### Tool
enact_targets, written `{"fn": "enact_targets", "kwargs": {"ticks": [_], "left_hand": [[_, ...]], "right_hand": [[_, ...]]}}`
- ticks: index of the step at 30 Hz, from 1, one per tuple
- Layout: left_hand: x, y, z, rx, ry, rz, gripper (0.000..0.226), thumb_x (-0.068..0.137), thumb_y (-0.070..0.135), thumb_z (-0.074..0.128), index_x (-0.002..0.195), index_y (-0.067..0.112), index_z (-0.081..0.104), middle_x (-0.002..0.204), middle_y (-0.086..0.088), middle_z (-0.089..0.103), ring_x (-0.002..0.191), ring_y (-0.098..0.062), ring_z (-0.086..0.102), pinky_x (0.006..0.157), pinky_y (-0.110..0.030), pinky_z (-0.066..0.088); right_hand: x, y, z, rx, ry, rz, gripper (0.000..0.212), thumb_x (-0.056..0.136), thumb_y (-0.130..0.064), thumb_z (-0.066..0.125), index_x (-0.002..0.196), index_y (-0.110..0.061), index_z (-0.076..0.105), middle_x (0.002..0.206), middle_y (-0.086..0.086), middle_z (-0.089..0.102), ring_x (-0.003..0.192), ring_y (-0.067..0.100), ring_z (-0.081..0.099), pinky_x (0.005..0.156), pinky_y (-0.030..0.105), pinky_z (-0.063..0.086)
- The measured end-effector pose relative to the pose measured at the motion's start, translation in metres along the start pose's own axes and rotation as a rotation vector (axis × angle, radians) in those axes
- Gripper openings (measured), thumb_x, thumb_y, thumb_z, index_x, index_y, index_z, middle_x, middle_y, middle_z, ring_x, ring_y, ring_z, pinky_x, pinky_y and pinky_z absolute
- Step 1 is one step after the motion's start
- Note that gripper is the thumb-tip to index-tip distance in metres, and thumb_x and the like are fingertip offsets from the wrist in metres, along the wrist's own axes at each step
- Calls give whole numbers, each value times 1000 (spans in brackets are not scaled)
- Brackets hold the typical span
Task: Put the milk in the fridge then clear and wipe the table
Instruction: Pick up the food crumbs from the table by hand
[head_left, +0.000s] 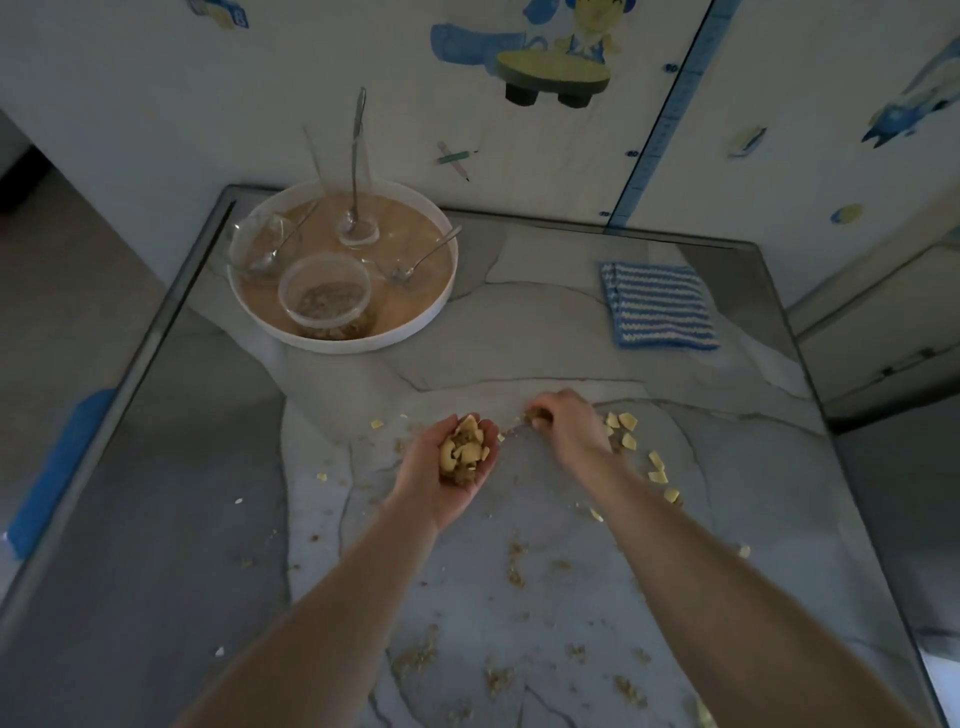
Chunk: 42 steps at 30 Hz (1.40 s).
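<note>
Left hand (441, 478): cupped palm-up over bench (727, 519), holding one heap of scraps (465, 447). Right hand (569, 428): just beside, fingers pinching crumbs (532, 415) at bench. One striped cloth (657, 306): flat, far right, stripes crosswise. One tray (363, 344), far left: three utensils (355, 156), one upright. Wall ruler (660, 130) digits unreadable.

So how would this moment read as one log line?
step: clearing table | left hand: cups scraps | right hand: pinches scraps off table | cloth: lying untouched
</note>
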<state>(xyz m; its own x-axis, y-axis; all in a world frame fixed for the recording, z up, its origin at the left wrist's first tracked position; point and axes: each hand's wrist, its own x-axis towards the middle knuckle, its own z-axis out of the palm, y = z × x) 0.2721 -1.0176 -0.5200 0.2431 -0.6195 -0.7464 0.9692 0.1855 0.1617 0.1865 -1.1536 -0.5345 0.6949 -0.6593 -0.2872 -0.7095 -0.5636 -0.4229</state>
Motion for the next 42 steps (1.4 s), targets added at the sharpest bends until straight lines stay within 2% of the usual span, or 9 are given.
{"fn": "enact_targets", "kwargs": {"ticks": [6,11,15,18,21,24,30,34,42], "left_hand": [[5,-17,4,1,37,29,25,93,16,42,80,2,58,61,-11,68,52,-20,68,54,-31,57],[8,-41,15,44,25,19,22,92,17,43,84,4,59,62,-8,70,55,-17,69,51,-23,57],[9,-51,25,-13,8,18,22,91,16,46,80,4,60,60,-8,69,53,-17,68,56,-28,57],[10,-54,28,-17,0,7,24,92,17,45,81,3,60,64,-11,69,54,-19,68,59,-31,57],[11,-56,28,3,5,18,25,93,17,44,81,3,61,66,-10,68,55,-19,68,58,-31,57],[12,-58,28,27,-2,39,26,93,18,42,82,3,60,67,-9,68,55,-18,68,60,-30,57],[13,-65,30,69,-5,52,23,93,19,43,83,6,60,65,-7,69,57,-16,69,58,-27,57],[12,-69,32,90,-1,64,23,93,19,43,82,7,59,65,-8,70,57,-16,69,57,-28,57],[3,-79,34,107,18,30,26,94,20,42,81,5,59,67,-9,68,70,-20,66,70,-32,51]], "right_hand": [[-27,-17,-18,409,170,-20,21,86,-17,58,106,-12,65,108,6,67,101,19,61,85,24,44],[-63,-27,-26,376,14,-242,26,86,-13,59,112,-11,63,110,6,64,100,16,59,80,12,39],[-57,-1,-36,448,139,-169,23,88,-15,57,110,-10,64,110,7,64,94,12,59,75,11,42],[-36,37,-42,292,223,22,27,90,-15,52,115,-8,60,121,12,58,110,23,55,90,26,40],[-26,65,-37,3,-4,77,47,91,-25,51,135,-12,40,146,13,33,135,30,28,109,32,25],[-29,72,-26,-65,-114,58,51,91,-27,50,139,-20,35,153,7,21,141,26,15,112,33,22],[-40,74,-16,1,19,-19,28,91,-14,48,116,-12,60,118,11,51,114,25,41,85,26,37],[-39,71,-20,8,0,7,26,90,-9,47,111,-8,62,114,15,53,109,30,47,84,27,36],[-69,37,-46,650,175,147,11,83,-9,60,92,-9,68,83,3,64,80,14,58,69,19,42]]}}
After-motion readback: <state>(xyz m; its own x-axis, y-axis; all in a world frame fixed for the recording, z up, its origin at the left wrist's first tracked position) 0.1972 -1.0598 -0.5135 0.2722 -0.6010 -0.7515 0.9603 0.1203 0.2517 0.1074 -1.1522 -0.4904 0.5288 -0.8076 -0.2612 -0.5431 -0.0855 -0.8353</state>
